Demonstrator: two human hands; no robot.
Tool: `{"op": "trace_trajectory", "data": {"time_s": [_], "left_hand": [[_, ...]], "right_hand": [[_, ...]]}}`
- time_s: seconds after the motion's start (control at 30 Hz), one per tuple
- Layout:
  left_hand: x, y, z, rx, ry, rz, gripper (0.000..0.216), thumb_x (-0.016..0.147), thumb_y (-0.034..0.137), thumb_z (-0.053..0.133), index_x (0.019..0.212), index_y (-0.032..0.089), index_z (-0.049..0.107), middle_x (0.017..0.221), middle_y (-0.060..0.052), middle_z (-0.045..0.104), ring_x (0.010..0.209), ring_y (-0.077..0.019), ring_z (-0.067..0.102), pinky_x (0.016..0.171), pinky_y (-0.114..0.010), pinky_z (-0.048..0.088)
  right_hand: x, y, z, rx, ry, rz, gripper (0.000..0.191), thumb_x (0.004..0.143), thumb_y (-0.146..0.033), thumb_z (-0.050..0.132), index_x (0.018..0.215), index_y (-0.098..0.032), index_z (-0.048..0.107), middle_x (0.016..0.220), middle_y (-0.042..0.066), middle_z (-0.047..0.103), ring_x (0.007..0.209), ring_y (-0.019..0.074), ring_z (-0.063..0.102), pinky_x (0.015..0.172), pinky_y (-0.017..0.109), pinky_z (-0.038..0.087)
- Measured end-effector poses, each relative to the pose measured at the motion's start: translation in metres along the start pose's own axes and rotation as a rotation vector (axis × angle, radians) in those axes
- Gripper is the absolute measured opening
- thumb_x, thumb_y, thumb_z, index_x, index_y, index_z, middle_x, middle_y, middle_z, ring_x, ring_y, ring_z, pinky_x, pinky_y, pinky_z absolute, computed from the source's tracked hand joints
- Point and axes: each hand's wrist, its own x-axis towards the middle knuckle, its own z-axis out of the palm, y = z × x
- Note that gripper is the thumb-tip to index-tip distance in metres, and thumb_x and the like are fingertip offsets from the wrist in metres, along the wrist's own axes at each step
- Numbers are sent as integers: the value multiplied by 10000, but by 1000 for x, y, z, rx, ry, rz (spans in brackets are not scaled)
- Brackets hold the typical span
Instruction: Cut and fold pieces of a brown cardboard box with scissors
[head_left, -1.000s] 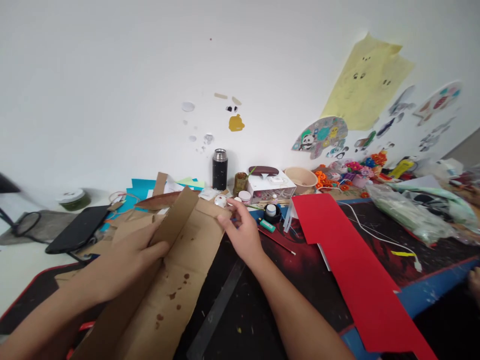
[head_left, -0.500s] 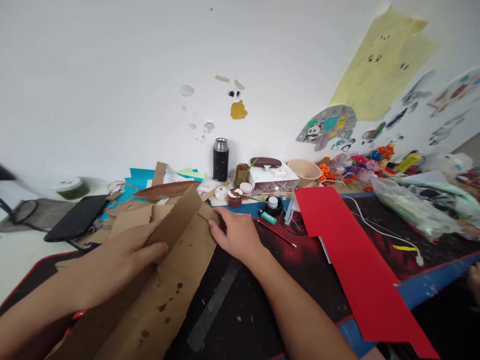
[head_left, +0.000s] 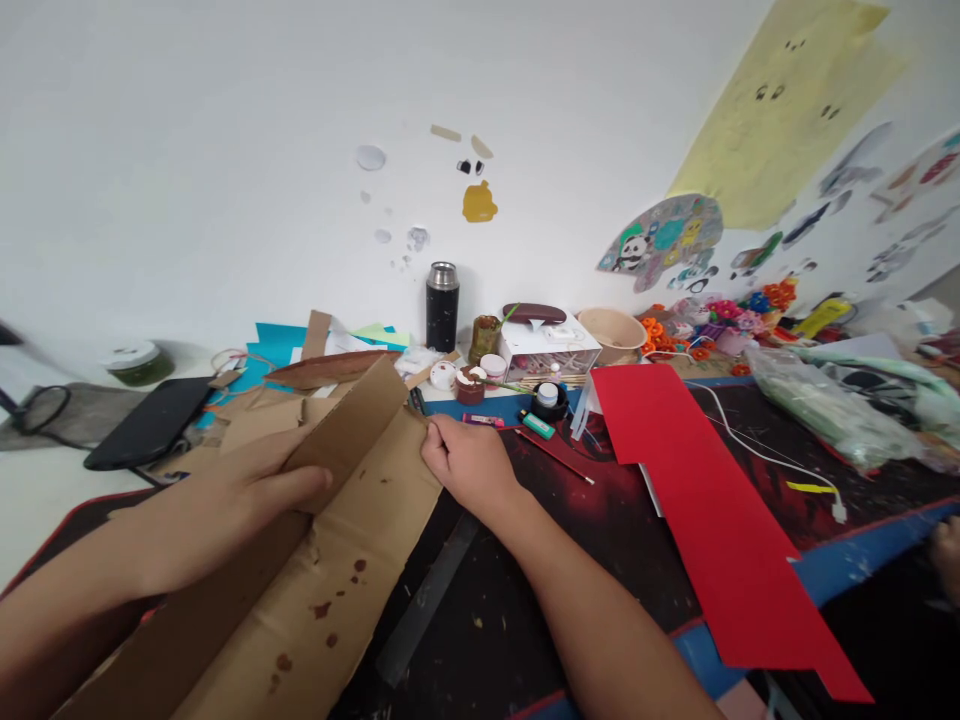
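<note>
Brown cardboard, creased lengthwise and spotted with dark stains, slants over the near part of the desk, left of the red sheet. Half a second ago a small flap showed at its far end; now that flap is out of sight, and a pink tube shows more fully beyond the knuckles. The right hand has its grip closed, fingers curled at the far corner. The left hand keeps its grip closed around the raised side, thumb inside.
</note>
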Motion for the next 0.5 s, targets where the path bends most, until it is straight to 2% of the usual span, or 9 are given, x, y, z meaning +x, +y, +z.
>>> {"op": "trace_trajectory", "data": {"time_s": [0.1, 0.2, 0.27, 0.4, 0.5], "left_hand": [[0, 2, -3, 100, -83, -29, 384, 711, 634, 636, 814, 303, 802, 1065, -70, 792, 1175, -439, 672, 1024, -497, 562], [3, 0, -6, 19, -63, 5, 449, 688, 647, 695, 945, 302, 823, 1162, -56, 795, 1270, -436, 632, 1094, -483, 519], [6, -3, -7, -14, -48, 15, 441, 677, 631, 727, 940, 292, 828, 1154, -58, 802, 1261, -433, 637, 1084, -468, 527], [7, -7, -8, -3, -45, -6, 486, 688, 649, 724, 992, 288, 835, 1211, -52, 798, 1255, -427, 647, 1039, -441, 554], [7, -12, -9, 0, -78, -21, 530, 721, 662, 711, 1083, 294, 830, 1282, -36, 784, 1255, -408, 664, 1017, -412, 568]], "right_hand": [[0, 4, -3, 137, 32, -14, 283, 1029, -260, 510, 963, -198, 778, 818, 59, 795, 710, 199, 703, 664, 281, 396], [1, 9, -4, 348, 55, -28, 271, 1028, -282, 526, 1048, -199, 784, 898, 49, 807, 776, 194, 711, 706, 271, 420], [2, 10, -4, 430, 60, -26, 277, 1030, -292, 522, 1008, -198, 781, 876, 37, 794, 761, 184, 692, 705, 269, 417], [2, 10, -1, 418, 63, -21, 356, 1050, -306, 491, 820, -197, 740, 714, 14, 715, 637, 165, 595, 652, 282, 364], [2, 9, -2, 450, 54, -6, 335, 1046, -307, 497, 864, -197, 756, 767, 20, 740, 683, 172, 618, 678, 279, 389]]}}
